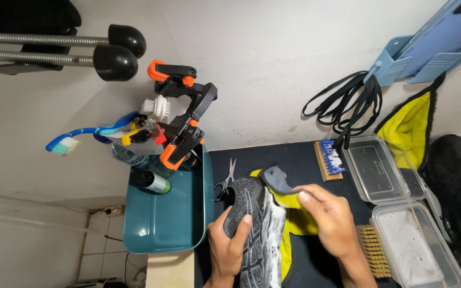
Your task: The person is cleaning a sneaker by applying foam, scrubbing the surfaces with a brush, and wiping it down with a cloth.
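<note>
Left hand (230, 246) clamped on black sneaker (252, 234) sole-up with foam on it, right hand (333, 218) pinching yellow-grey cloth (286, 197) against sneaker, teal bin (166, 224) left of sneaker, clear container (417, 250) right, scissors (226, 180) just above sneaker

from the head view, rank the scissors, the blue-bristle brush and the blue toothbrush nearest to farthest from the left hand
1. Scissors: just above the left hand, beside the teal tub.
2. Blue-bristle brush: upper right, by the clear box.
3. Blue toothbrush: far upper left, sticking out past the tub.
</note>
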